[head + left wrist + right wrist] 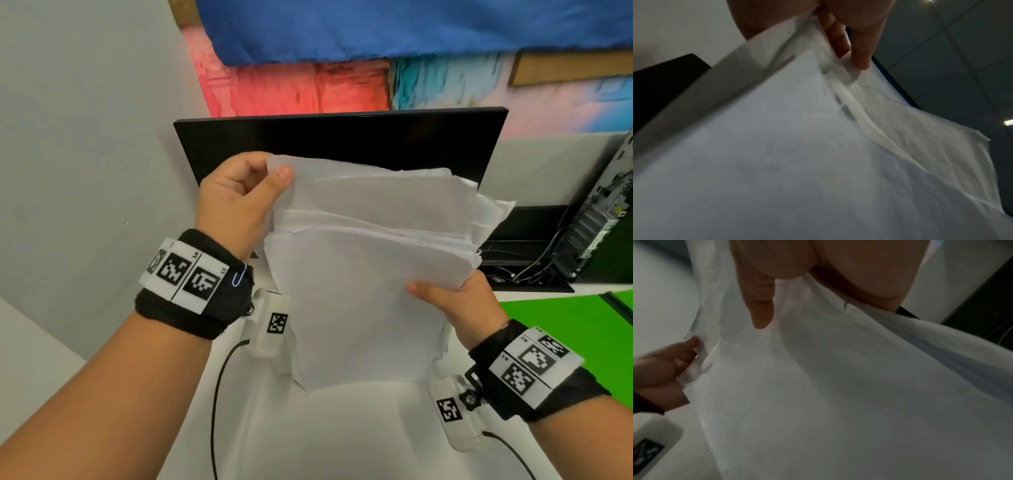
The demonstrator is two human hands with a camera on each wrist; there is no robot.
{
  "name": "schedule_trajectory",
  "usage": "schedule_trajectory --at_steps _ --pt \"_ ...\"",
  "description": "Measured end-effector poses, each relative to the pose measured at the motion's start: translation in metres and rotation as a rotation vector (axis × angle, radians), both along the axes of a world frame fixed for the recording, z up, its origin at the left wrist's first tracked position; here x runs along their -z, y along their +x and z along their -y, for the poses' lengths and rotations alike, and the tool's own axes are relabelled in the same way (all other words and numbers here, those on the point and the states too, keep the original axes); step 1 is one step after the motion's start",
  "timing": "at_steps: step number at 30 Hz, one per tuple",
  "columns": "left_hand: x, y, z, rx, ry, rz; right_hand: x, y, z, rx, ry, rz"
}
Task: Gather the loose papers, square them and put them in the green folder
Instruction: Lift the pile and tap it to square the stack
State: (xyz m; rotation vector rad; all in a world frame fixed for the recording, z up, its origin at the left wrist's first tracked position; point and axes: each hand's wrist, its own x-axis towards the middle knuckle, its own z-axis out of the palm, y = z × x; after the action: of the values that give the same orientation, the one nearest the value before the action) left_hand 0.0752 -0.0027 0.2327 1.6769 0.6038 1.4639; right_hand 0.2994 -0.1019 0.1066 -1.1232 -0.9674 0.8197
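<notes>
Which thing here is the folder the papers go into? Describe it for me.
Start at the black monitor on the white desk. Look right, past the right hand gripping the white papers. The green folder lies flat there, the only bright green thing.

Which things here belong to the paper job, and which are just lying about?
Job: stack of papers, uneven, gripped by left hand and right hand; green folder on the table.
Lying about: black monitor, computer case, cables.

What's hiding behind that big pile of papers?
Behind the papers, which the left hand and right hand hold up, stands a black monitor. Only its top and sides show; its lower part and the desk there are covered.
</notes>
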Motion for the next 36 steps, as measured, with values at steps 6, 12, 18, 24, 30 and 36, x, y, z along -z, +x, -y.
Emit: schedule_trajectory --at_steps 6,12,18,24,30,36 --pt "0.007 -0.005 -0.016 0.161 -0.249 0.325 -0.008 -0.002 -0.002 0.066 -0.031 -0.022" --pt "0.035 -0.018 -0.022 0.064 -0.095 0.079 -0.015 -0.005 0.002 0.167 -0.040 -0.025" --pt "0.087 -0.029 -0.035 0.086 -0.291 -0.174 -0.026 -0.004 0.007 0.086 0.012 -0.030" --pt "0.111 -0.022 -0.018 0.173 -0.458 -0.247 -0.022 -0.007 0.012 0.035 0.050 0.012" --pt "0.112 0.008 0.017 -0.019 -0.570 -0.094 -0.020 -0.012 0.014 0.179 0.056 0.085" --pt "0.092 0.004 0.035 -0.037 -0.442 -0.088 -0.052 -0.007 0.018 0.249 0.232 0.140"
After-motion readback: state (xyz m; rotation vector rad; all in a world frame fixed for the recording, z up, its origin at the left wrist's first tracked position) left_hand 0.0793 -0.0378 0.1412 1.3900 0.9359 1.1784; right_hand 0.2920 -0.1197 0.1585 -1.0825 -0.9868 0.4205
